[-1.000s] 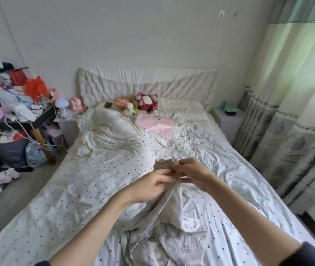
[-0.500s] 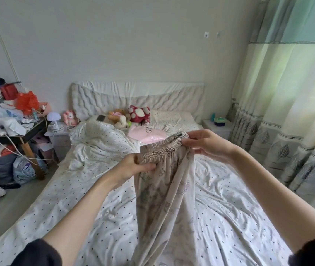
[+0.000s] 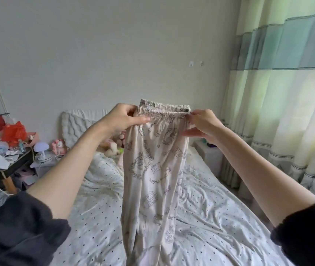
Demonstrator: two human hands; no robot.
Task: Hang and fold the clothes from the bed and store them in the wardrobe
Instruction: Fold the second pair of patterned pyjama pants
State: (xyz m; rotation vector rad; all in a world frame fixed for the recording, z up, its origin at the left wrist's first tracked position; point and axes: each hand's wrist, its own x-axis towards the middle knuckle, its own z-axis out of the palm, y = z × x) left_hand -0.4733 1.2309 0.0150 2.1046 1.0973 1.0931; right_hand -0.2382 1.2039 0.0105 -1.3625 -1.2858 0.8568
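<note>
A pair of cream cotton trousers printed with grey line drawings hangs in the air above the bed, held up by its gathered elastic waistband, which is stretched level between the two hands. The left hand grips the waistband's left end, thumb laid along the front of the fabric and the other fingers curled behind it; the right hand pinches the right end between thumb and fingertips, the remaining fingers loosely bent below. Both forearms are bare, with dark sleeves pushed up near the elbows. The trouser legs fall straight down together, and their lower part runs out of the bottom of the view — the hems cannot be seen. Beneath them lies the bed with its rumpled white, black-dotted cover, and a white quilted headboard stands against the pale wall. Soft toys sit near the headboard, partly hidden behind the left forearm. To the left stands a dark, cluttered side table carrying an orange-red plastic bag, with a small white mushroom-shaped lamp just beside it. Pale green and white striped curtains cover the right side.
</note>
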